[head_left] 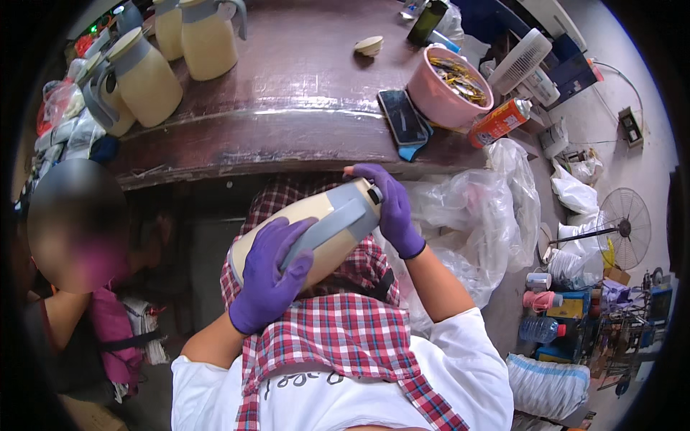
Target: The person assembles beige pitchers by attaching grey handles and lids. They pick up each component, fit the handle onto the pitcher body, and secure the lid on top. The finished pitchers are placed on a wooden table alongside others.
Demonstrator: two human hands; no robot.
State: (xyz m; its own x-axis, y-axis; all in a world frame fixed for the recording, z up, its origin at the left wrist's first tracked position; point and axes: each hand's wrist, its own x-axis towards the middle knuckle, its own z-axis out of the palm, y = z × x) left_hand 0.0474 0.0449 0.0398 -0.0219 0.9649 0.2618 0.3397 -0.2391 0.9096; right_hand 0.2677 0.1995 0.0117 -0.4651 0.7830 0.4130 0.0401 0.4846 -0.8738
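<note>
A beige and grey insulated jug (332, 255) lies tilted across my lap, its lid end toward the upper right. My left hand (273, 276), in a purple glove, is closed around the jug's lower body and the grey handle (327, 228). In a matching glove, my right hand (394, 212) grips the lid end, fingers curled over its rim beside a small black part. The underside of the jug is hidden against my checked apron (345, 327).
Several similar jugs (147, 82) stand on the dark table (287, 86) at left. A pink tub (449, 90), a phone (404, 118) and an orange spray can (499, 122) are at right. Plastic bags (467, 230) hang below. Another person (65, 323) sits at left; a fan (624, 228) stands far right.
</note>
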